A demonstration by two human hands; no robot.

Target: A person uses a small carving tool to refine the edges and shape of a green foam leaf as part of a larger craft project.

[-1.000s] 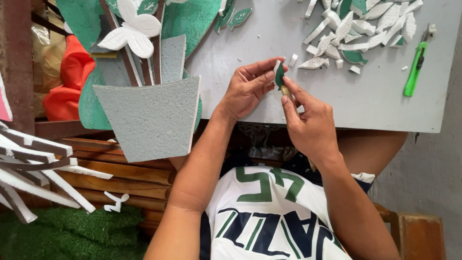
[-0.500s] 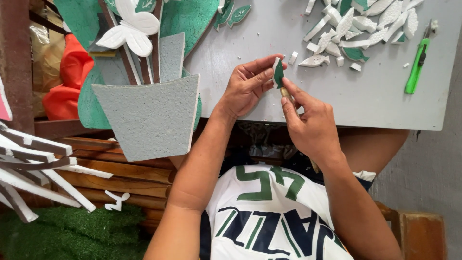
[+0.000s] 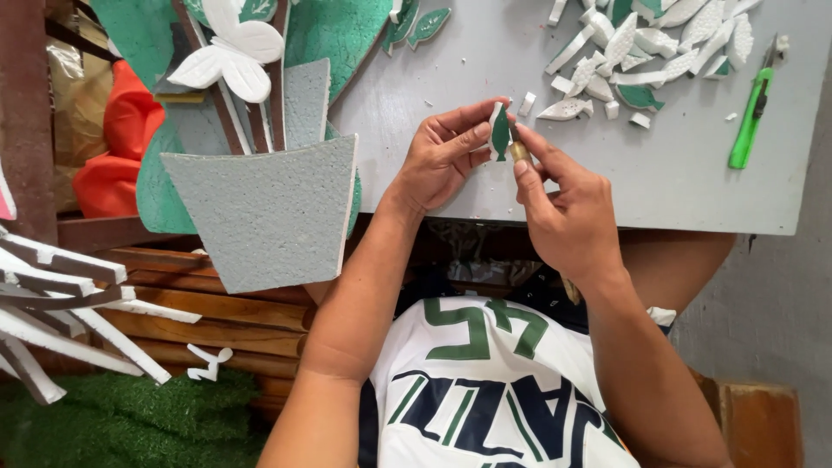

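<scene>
Frame centre, above grey worktop (image 3: pixel 659 186): left hand (image 3: pixel 446 156) pinches green foam leaf (image 3: pixel 500 133); right hand (image 3: pixel 563 204) pinches small brass-coloured tool (image 3: pixel 518 151) against leaf. Green cutter (image 3: pixel 750 117) upper right.

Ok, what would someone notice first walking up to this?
Both hands at the table edge: the left hand pinches a small green leaf cutout, the right hand works on it. A grey foam pot shape stands at left, and a green utility knife lies at right.
</scene>
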